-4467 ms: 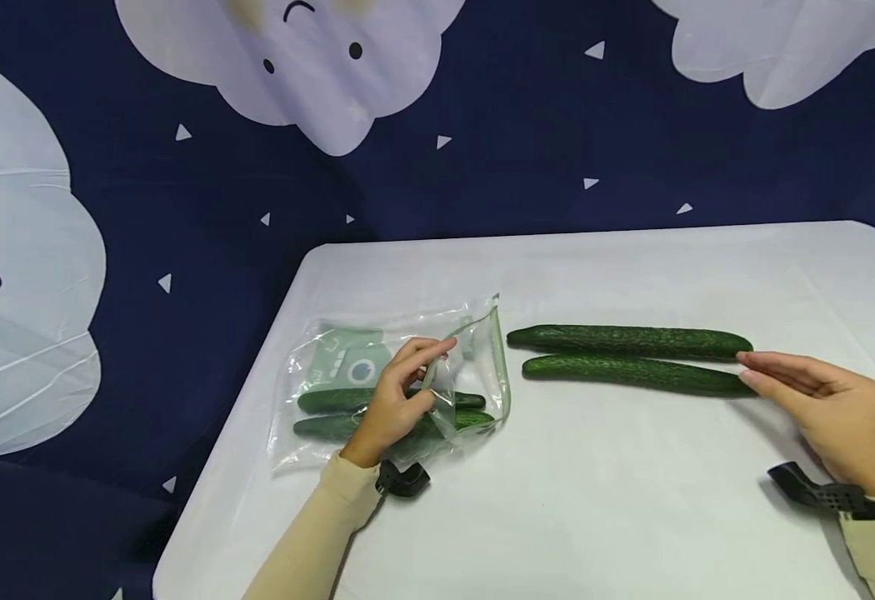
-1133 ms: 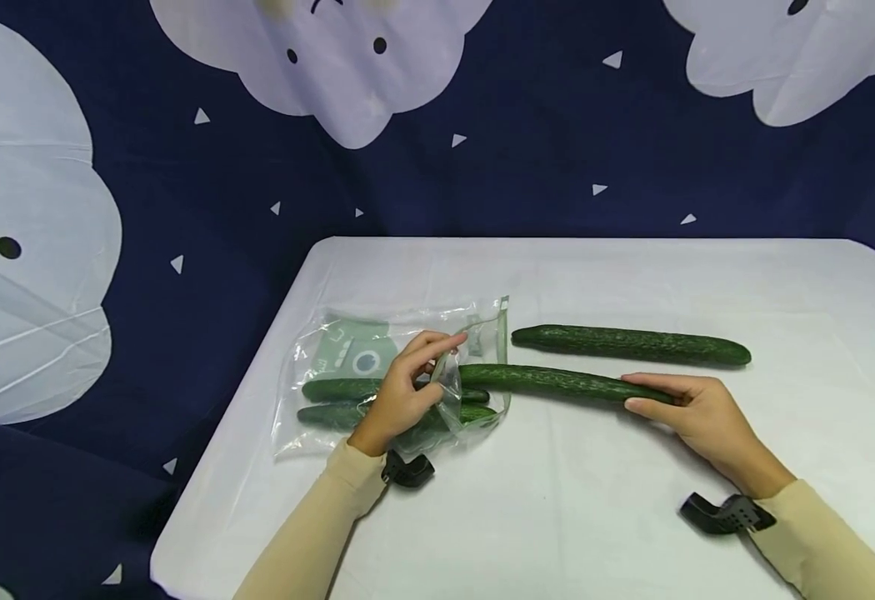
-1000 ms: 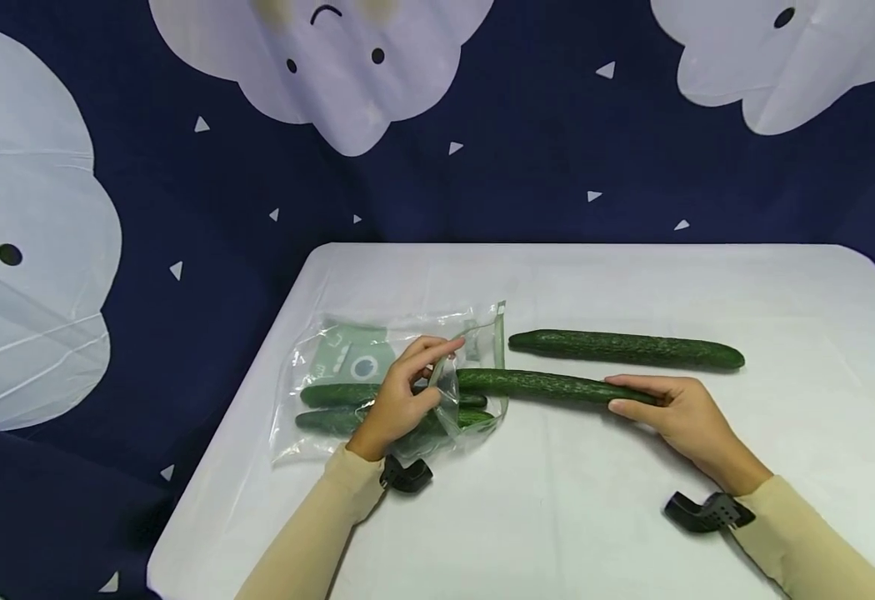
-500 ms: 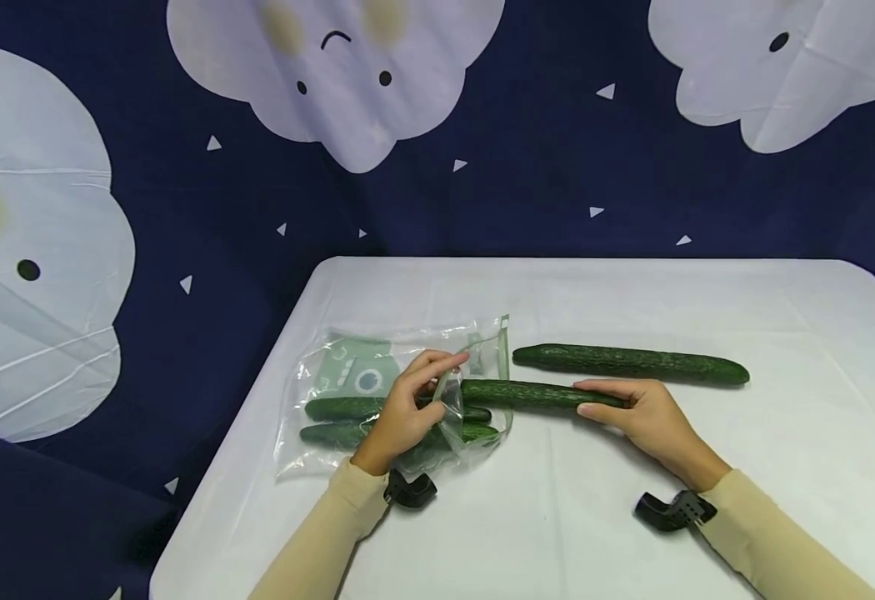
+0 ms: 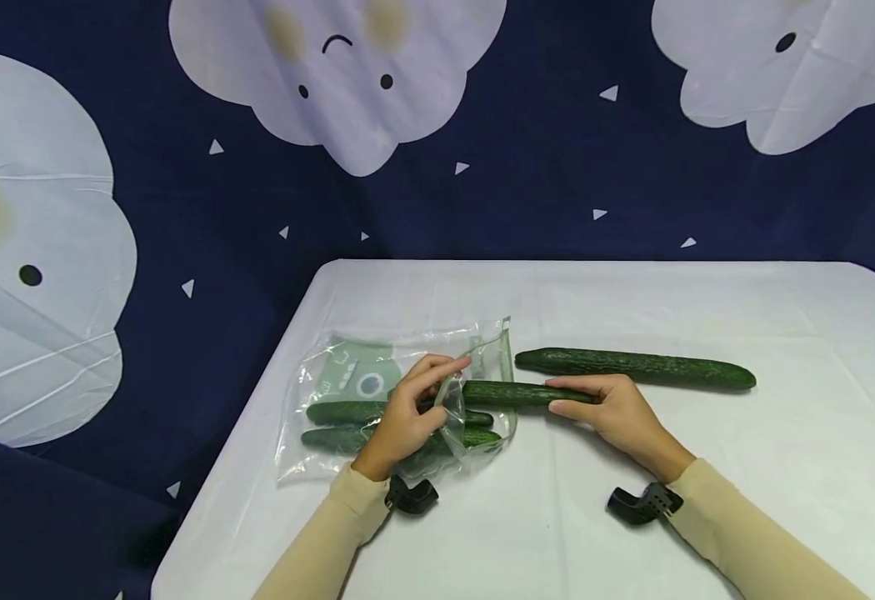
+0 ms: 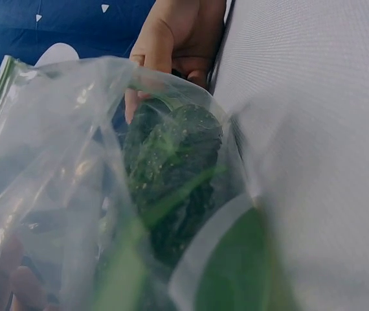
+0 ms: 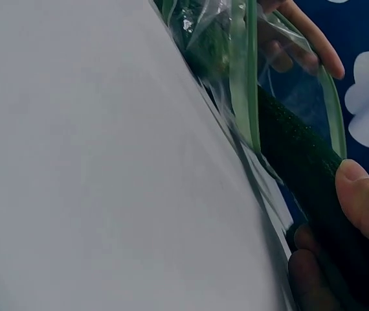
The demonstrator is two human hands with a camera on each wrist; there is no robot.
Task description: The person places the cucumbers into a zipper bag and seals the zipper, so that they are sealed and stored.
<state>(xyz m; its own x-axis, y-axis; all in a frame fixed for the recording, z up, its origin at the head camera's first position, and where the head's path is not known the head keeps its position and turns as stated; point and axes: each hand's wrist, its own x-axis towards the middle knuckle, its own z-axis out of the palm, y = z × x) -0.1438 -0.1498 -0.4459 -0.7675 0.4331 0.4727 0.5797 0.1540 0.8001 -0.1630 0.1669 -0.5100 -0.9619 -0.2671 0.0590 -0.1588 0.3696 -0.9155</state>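
Right hand (image 5: 617, 412): thumb and fingers pinched on the near end of the held cucumber (image 5: 512, 393), which is dark green, slender, fine-bumped and runs through the green-edged mouth of the clear bag (image 5: 437, 340). Left hand (image 5: 407, 421): holds the bag at its mouth, index finger extended, other fingers curled; gap narrow, exact contact hard to make out through the film. Bag is thin, glossy, creased plastic with a pale green printed patch (image 5: 358, 367). Inside, side by side: upper bagged cucumber (image 5: 346, 412) and lower bagged cucumber (image 5: 332, 439). A loose cucumber (image 5: 636, 369) lies just beyond the right hand on the smooth white table (image 5: 797, 450). Behind hangs a navy backdrop (image 5: 542, 192) with pale clouds, cut off at the frame edges. The held cucumber's far end is hidden behind the left hand; the left wrist view is blurred low down.
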